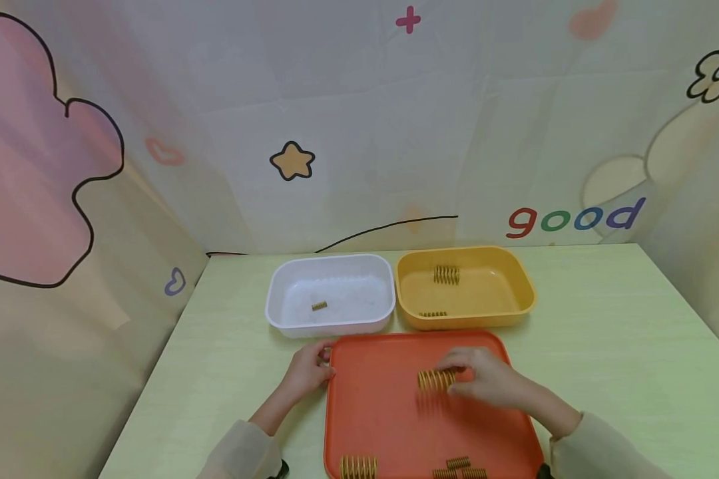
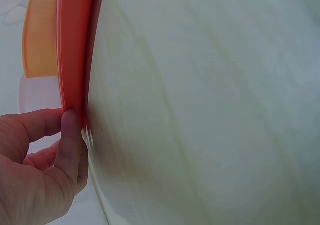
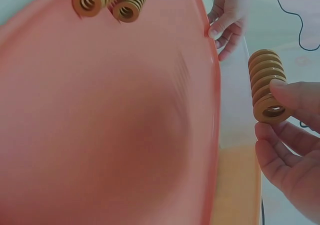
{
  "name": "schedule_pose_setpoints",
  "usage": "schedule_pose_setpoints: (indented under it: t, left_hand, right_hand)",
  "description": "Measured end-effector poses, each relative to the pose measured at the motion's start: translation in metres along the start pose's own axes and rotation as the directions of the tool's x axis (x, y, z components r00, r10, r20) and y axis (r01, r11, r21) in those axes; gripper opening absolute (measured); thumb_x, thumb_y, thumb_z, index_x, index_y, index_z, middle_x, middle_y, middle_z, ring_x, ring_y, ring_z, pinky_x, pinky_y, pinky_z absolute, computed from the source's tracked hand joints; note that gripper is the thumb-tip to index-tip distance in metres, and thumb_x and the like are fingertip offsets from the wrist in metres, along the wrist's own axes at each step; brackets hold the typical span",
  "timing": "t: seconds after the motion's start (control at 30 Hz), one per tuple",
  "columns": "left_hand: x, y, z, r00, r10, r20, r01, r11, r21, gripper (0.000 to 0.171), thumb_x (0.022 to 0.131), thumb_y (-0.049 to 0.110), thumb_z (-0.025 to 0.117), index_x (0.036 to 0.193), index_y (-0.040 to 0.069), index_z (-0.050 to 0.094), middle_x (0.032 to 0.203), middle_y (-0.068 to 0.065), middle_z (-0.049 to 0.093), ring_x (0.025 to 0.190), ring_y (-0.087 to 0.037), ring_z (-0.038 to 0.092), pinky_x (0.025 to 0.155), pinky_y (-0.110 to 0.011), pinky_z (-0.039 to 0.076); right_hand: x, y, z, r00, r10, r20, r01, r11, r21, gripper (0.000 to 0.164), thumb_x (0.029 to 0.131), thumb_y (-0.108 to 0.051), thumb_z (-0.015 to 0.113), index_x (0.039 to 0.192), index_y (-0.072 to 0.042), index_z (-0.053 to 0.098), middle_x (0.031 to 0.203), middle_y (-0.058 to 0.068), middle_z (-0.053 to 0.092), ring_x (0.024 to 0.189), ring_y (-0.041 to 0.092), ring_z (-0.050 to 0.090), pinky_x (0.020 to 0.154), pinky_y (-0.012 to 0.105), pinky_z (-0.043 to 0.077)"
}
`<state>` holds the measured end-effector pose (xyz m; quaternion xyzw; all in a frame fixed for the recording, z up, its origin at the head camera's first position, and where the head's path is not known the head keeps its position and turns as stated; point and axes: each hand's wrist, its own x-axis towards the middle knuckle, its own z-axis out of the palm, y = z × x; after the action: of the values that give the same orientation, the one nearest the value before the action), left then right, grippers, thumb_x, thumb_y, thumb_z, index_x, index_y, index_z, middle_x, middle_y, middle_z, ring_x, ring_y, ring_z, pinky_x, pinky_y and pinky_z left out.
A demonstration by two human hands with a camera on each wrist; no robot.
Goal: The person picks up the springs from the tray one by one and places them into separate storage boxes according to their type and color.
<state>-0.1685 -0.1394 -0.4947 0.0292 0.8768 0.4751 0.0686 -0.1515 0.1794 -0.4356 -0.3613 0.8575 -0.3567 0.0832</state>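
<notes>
My right hand pinches a large brass-yellow coil spring between thumb and fingers, held over the orange-red tray. In the right wrist view the spring stands out from the fingertips with its coils in plain sight. At the tray's far left corner, my left hand grips the rim, thumb on one side and fingers on the other, as the left wrist view shows. Another large spring lies at the tray's near left. Three small springs lie together near its front edge, partly cut off by the frame.
Behind the tray stand a white bin with one small spring inside and, to its right, a yellow bin containing two springs. A printed cloth hangs behind the pale green table.
</notes>
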Motion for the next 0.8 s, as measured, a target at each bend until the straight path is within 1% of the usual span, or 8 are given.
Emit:
schedule_pose_setpoints:
  t: [0.23,0.47,0.63,0.8]
  left_hand:
    - [0.000,0.000,0.000,1.000,0.005,-0.005,-0.005,1.000,0.011,0.047,0.066,-0.012,0.059,0.112,-0.003,0.054,0.080,-0.010,0.051,0.056,-0.010,0.046,0.047,-0.022,0.046]
    - [0.000,0.000,-0.001,1.000,0.016,-0.007,-0.016,1.000,0.018,0.047,0.066,-0.012,0.059,0.112,-0.003,0.055,0.079,-0.009,0.051,0.055,-0.010,0.046,0.047,-0.021,0.045]
    - [0.000,0.000,0.000,0.999,0.036,-0.021,-0.035,0.998,0.044,0.049,0.064,-0.011,0.058,0.112,-0.004,0.055,0.079,-0.009,0.051,0.054,-0.009,0.046,0.046,-0.020,0.044]
    - [0.000,0.000,0.000,1.000,0.024,-0.017,-0.024,0.999,0.030,0.049,0.064,-0.012,0.058,0.113,-0.004,0.054,0.079,-0.009,0.051,0.055,-0.009,0.046,0.046,-0.020,0.044]
  right_hand:
    - [0.003,0.002,-0.006,0.999,-0.015,-0.030,0.014,0.999,-0.035,0.028,0.072,-0.005,0.067,0.100,-0.010,0.065,0.093,0.000,0.063,0.083,0.010,0.057,0.071,0.030,0.048]
    - [0.007,0.005,-0.010,0.998,0.013,-0.058,-0.015,1.000,-0.026,0.028,0.073,-0.006,0.067,0.100,-0.010,0.064,0.096,0.000,0.062,0.085,0.015,0.058,0.073,0.032,0.049]
    - [0.008,0.008,-0.011,0.996,0.002,-0.085,-0.006,0.999,-0.051,0.029,0.072,-0.007,0.069,0.100,-0.011,0.064,0.096,-0.001,0.062,0.086,0.012,0.057,0.073,0.030,0.048]
    - [0.009,0.010,-0.012,0.995,0.002,-0.098,-0.009,0.997,-0.071,0.029,0.072,-0.007,0.069,0.100,-0.010,0.064,0.096,0.000,0.063,0.088,0.015,0.058,0.073,0.030,0.048]
